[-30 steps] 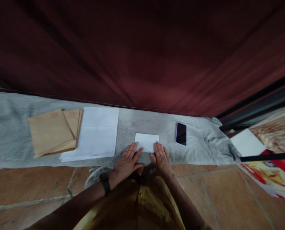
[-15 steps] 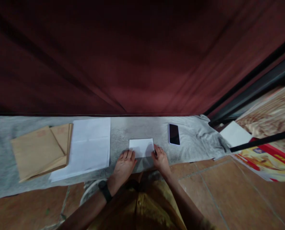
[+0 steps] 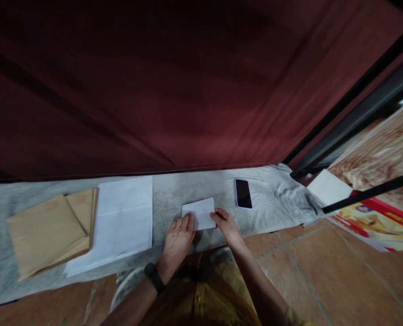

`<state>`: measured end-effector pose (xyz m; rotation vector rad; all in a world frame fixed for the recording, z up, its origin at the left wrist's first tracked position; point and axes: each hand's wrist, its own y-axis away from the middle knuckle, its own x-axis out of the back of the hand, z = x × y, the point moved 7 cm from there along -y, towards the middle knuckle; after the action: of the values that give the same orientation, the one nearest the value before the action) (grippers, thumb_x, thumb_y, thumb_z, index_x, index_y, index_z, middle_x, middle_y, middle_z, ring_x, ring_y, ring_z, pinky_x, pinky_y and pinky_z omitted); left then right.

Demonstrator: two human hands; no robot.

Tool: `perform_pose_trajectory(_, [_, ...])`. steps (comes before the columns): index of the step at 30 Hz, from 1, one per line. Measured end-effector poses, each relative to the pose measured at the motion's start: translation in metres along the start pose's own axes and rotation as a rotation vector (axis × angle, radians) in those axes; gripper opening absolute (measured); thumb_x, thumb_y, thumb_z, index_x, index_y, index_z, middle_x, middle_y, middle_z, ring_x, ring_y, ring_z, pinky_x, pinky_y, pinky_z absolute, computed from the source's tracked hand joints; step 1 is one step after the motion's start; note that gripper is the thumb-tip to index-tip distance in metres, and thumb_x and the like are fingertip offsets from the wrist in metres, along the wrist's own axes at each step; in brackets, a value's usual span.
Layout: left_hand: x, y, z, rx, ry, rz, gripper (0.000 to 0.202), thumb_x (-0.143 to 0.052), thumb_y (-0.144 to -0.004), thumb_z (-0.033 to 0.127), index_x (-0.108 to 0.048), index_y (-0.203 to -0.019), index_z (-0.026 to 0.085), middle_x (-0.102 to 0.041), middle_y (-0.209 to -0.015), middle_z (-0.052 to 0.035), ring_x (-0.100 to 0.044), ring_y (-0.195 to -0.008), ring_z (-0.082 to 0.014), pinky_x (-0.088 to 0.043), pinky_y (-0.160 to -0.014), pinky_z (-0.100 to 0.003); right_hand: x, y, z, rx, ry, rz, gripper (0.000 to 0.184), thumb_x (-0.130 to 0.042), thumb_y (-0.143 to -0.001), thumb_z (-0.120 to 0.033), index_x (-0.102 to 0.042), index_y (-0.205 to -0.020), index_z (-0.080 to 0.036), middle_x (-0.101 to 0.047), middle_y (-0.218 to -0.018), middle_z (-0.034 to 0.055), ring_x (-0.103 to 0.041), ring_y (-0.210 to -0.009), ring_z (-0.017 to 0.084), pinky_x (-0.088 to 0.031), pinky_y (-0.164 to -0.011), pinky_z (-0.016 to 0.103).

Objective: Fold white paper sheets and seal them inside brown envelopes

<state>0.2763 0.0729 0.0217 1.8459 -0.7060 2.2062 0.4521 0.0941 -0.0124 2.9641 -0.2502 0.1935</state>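
Observation:
A small folded sheet of white paper point(image 3: 203, 213) lies slightly tilted over the grey cloth in front of me. My left hand point(image 3: 179, 235), with a black watch at the wrist, has its fingers bent over the paper's lower left corner and holds it there. At the right edge, the thumb and fingers of my right hand point(image 3: 224, 222) pinch the paper. Its near right corner seems a little raised.
Left of my hands, large white sheets point(image 3: 126, 217) lie partly beneath brown paper envelopes point(image 3: 48, 231). A phone point(image 3: 244, 194) rests on the grey cloth point(image 3: 272, 199) at right. Behind hangs a dark red curtain point(image 3: 194, 113); a black metal bar point(image 3: 371, 197) crosses the right side.
The folded paper has turned slightly, its right side tipping up. My right fingers have come onto its right edge, and the view has shifted a little.

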Motion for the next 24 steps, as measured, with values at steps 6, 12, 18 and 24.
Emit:
perform_pose_trajectory(6, [0.016, -0.019, -0.017, 0.293, 0.593, 0.133, 0.032, -0.046, -0.097, 0.033, -0.073, -0.104, 0.018, -0.074, -0.097, -0.0117, -0.069, -0.095, -0.0264, -0.055, -0.079, -0.036, -0.003, 0.008, -0.030, 0.045, -0.188, -0.036, 0.054, -0.047, -0.093, -0.065, -0.069, -0.111, -0.020, -0.074, -0.107, 0.0113, -0.070, -0.090, 0.022, -0.058, -0.077, 0.034])
perform_pose_trajectory(12, [-0.021, -0.007, -0.033, 0.917, 1.643, 0.187, 0.049, -0.081, -0.065, 0.059, -0.069, -0.086, 0.016, -0.074, -0.082, -0.0064, -0.067, -0.066, -0.0179, -0.051, -0.056, -0.028, -0.013, 0.007, 0.011, -0.147, -0.308, 0.027, 0.059, -0.068, -0.079, -0.067, -0.068, -0.112, -0.017, -0.074, -0.104, 0.0131, -0.072, -0.085, 0.025, -0.060, -0.072, 0.037])
perform_pose_trajectory(18, [-0.036, 0.007, -0.024, 1.022, 1.808, 0.118, 0.043, -0.089, -0.055, 0.041, -0.067, -0.084, 0.017, -0.076, -0.088, -0.0054, -0.070, -0.074, -0.0181, -0.055, -0.063, -0.029, -0.026, 0.003, 0.014, -0.159, -0.288, -0.002, 0.035, -0.074, -0.067, -0.053, -0.068, -0.078, -0.020, -0.063, -0.063, -0.0012, -0.059, -0.056, 0.015, -0.050, -0.052, 0.026])
perform_pose_trajectory(24, [-0.036, 0.011, -0.072, 1.053, 1.629, 0.245, 0.048, -0.089, -0.053, 0.040, -0.069, -0.089, 0.017, -0.069, -0.070, 0.0015, -0.062, -0.058, -0.0113, -0.049, -0.055, -0.023, -0.008, -0.011, 0.018, -0.056, -0.023, 0.057, 0.028, -0.059, -0.075, -0.047, -0.068, -0.080, -0.021, -0.056, -0.058, -0.0034, -0.052, -0.054, 0.015, -0.043, -0.048, 0.024])
